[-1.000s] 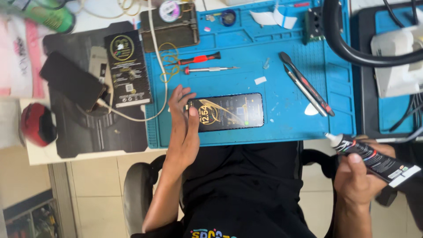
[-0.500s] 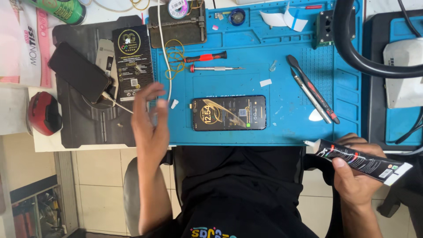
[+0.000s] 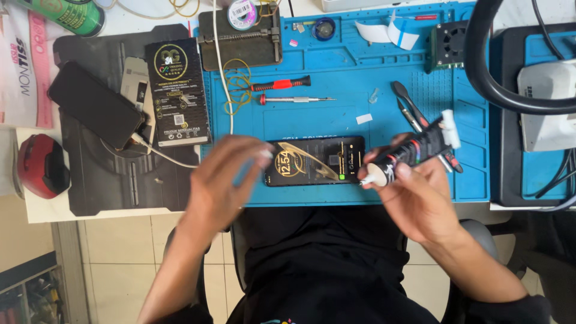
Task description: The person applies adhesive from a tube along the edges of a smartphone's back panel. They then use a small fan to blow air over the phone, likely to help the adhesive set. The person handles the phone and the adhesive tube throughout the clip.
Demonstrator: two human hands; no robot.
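Blue mat (image 3: 384, 66) covered the counter, a lit phone (image 3: 315, 160) lying at its near edge.
Right hand (image 3: 420, 195), earlier off past the counter's edge, had brought its gripped black glue tube (image 3: 414, 150) over the phone's right end. Left hand (image 3: 225, 177), blurred and open, holding nothing, had returned beside the phone's left end. Screwdrivers (image 3: 282, 84) lay beyond.

A lit phone screen (image 3: 315, 160) is seen at the centre of the frame, dark with gold markings. A black tube (image 3: 414, 150) with coloured label stripes and a white cap is held just right of it. A black rectangular box (image 3: 177, 91) with gold and white print lies upper left. A pink-and-white packet (image 3: 24, 66) is cut by the left edge, and a green can (image 3: 66, 13) by the top.
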